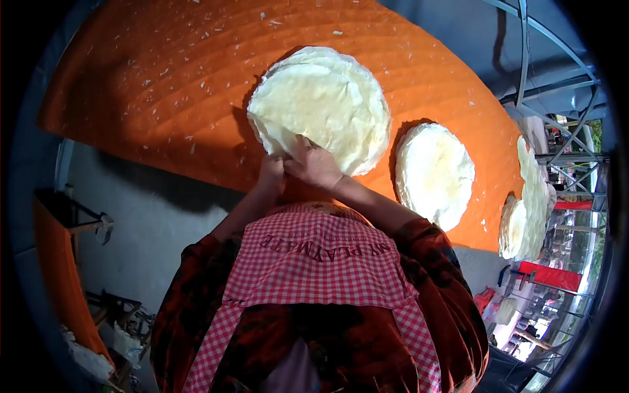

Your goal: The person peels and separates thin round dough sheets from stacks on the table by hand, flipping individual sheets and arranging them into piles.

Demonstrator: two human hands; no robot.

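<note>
A large stack of thin, pale round sheets [321, 98] lies on the orange surface [190, 72], its edges uneven and wrinkled. At its lower left edge my two hands come together. My left hand [272, 173] is closed at the rim, with what its fingertips hold hidden. Beside it, my right hand [313, 165] is bent over the stack's near edge, fingers closed on the rim of a sheet and one finger lying over the top.
A second round stack [436, 175] lies to the right, with more pale sheets [527, 209] at the surface's far right end. Metal framing [557, 85] stands at the upper right. An orange panel [65, 275] is at the lower left, over a grey floor [137, 216].
</note>
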